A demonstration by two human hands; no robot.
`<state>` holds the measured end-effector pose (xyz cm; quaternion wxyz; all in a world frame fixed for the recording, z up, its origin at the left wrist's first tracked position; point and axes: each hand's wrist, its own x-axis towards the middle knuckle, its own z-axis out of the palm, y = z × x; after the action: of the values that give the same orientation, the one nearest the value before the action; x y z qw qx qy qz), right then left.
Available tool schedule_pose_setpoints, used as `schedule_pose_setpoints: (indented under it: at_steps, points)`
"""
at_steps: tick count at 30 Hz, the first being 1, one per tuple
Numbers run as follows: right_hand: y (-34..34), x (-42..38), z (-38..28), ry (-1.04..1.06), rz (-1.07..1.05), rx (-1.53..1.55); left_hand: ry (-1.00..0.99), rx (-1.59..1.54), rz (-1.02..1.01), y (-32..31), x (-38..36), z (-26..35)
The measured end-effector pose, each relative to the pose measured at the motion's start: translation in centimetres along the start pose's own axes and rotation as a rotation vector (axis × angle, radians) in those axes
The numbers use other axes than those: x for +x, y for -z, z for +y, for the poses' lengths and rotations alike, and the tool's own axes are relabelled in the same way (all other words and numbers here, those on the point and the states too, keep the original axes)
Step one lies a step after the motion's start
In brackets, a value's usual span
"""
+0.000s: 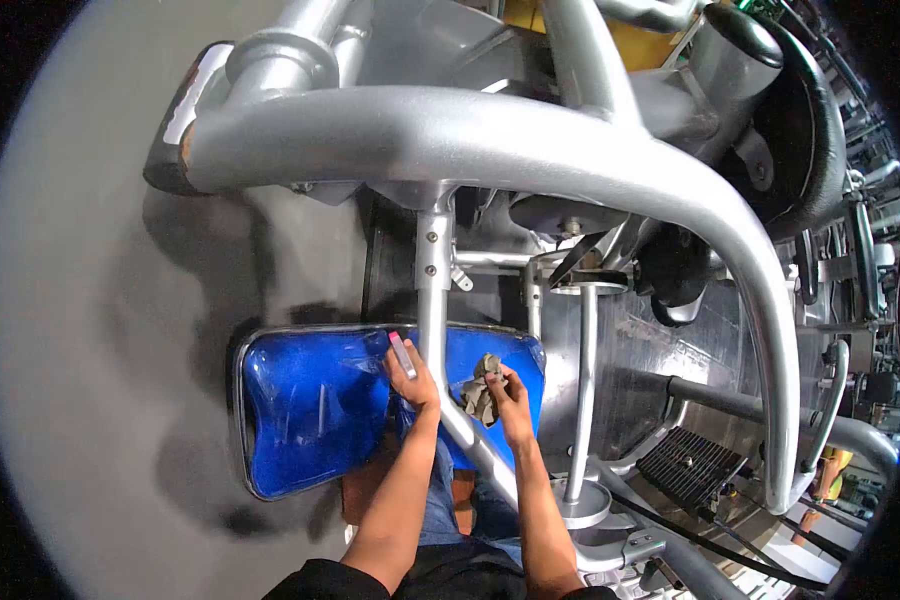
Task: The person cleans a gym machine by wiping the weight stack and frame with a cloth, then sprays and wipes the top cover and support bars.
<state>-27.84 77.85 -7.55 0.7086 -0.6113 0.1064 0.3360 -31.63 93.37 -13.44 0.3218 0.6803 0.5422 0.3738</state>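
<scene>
My left hand (pixel 416 384) is closed around a slim whitish tube with a pink end (pixel 402 356), which points up and away from me. A silver post runs close along the right side of that hand. On the other side of the post, my right hand (pixel 511 404) grips a crumpled grey-green cloth (pixel 482 390). Beneath both hands lies a shiny blue panel (pixel 310 410) with a dark edge and rounded corners. Glossy streaks show on its left part. I cannot make out whether the cloth touches the blue surface.
A thick silver tube frame (pixel 390 130) arches across in front of me and down the right side. Black padding (pixel 805 130) is at the upper right. A ridged black footplate (pixel 690 465) sits low on the right. Grey floor (pixel 100 300) spreads to the left.
</scene>
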Motion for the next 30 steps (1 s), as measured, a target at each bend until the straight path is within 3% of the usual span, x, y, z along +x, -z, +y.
schedule_pose_setpoints:
  at_steps: [7,11,13,15,17,18,25,28,30]
  points:
    - [1.1,-1.8,-1.5,0.016,0.042,0.035,-0.105,0.0,-0.049,0.4,1.7,2.0]
    - [0.9,-1.9,-2.1,0.047,0.069,-0.047,-0.09,-0.042,-0.168,0.3,4.3,5.1]
    - [0.6,-2.1,-2.9,0.037,0.072,-0.031,-0.168,-0.128,-0.36,0.3,6.1,5.8]
    - [0.5,-2.3,-3.5,0.03,0.029,-0.039,-0.213,0.062,-0.36,-0.2,7.9,7.1]
    - [0.3,-2.3,-3.3,0.029,0.015,-0.034,-0.214,0.189,-0.53,0.0,9.7,9.3]
    - [0.2,-2.3,-3.1,0.03,-0.001,-0.028,-0.256,0.275,-0.469,-0.2,10.0,10.1]
    - [-0.9,-2.3,-2.1,0.008,-0.007,-0.074,-0.256,0.386,-0.559,-2.0,12.0,9.9]
    - [-1.1,-1.9,-1.6,0.062,0.01,-0.11,-0.219,0.356,-0.544,-1.1,11.5,10.4]
    - [-1.5,-2.0,-2.1,0.042,0.004,-0.079,-0.14,0.264,-0.637,-0.3,11.0,10.2]
